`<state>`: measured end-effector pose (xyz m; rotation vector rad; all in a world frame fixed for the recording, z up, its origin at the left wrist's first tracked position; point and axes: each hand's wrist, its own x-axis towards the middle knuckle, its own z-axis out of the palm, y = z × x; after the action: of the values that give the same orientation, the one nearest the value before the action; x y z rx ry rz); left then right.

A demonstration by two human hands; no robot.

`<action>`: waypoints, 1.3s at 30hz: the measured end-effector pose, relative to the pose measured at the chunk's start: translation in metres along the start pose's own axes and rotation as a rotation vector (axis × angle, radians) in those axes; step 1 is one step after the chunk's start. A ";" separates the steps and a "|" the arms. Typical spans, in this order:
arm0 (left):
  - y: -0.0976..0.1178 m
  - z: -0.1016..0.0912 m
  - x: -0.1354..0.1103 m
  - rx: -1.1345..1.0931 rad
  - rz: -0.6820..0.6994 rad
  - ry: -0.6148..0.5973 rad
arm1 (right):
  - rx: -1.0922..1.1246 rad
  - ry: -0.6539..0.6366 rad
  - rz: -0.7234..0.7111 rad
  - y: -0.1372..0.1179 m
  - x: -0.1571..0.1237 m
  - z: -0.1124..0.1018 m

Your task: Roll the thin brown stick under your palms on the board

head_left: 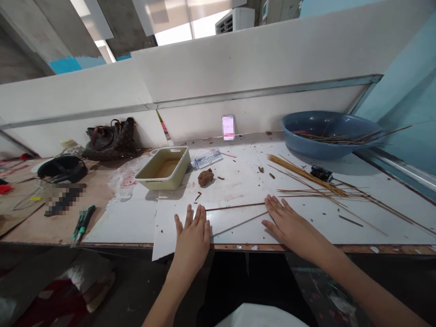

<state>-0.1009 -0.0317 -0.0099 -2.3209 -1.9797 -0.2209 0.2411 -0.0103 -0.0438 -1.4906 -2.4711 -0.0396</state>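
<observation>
Head view: littered white worktable (pixel 238 181), partition (pixel 259 59).

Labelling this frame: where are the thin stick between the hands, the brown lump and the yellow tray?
Thin stick (pixel 235 206), head view, mid-length.
Brown lump (pixel 205 177), head view, its top.
Yellow tray (pixel 158 183), head view, near wall.

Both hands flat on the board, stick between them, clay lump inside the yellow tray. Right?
No: head view shows the lump on the board beside the tray, not inside. The left hand, right hand and stick are as stated.
</observation>
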 end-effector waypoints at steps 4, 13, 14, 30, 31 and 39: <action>0.004 -0.008 0.036 -0.008 -0.022 -0.043 | 0.042 -0.084 0.018 0.015 0.041 -0.011; -0.003 0.004 -0.010 0.008 -0.028 -0.039 | 0.014 0.039 0.033 -0.004 -0.012 0.001; -0.003 0.004 -0.011 0.012 -0.027 -0.037 | 0.011 0.038 0.031 -0.004 -0.015 0.002; 0.000 0.001 -0.002 0.015 -0.036 -0.020 | -0.008 -0.029 0.039 -0.002 -0.009 -0.006; -0.001 0.001 -0.004 0.017 -0.033 -0.010 | -0.010 -0.028 0.035 -0.004 -0.012 -0.007; 0.018 -0.017 0.014 0.018 -0.013 0.020 | -0.006 0.098 -0.012 0.026 0.007 -0.044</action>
<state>-0.0820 -0.0238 0.0094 -2.2861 -1.9801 -0.2261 0.2695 0.0013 -0.0021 -1.4409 -2.4045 -0.1197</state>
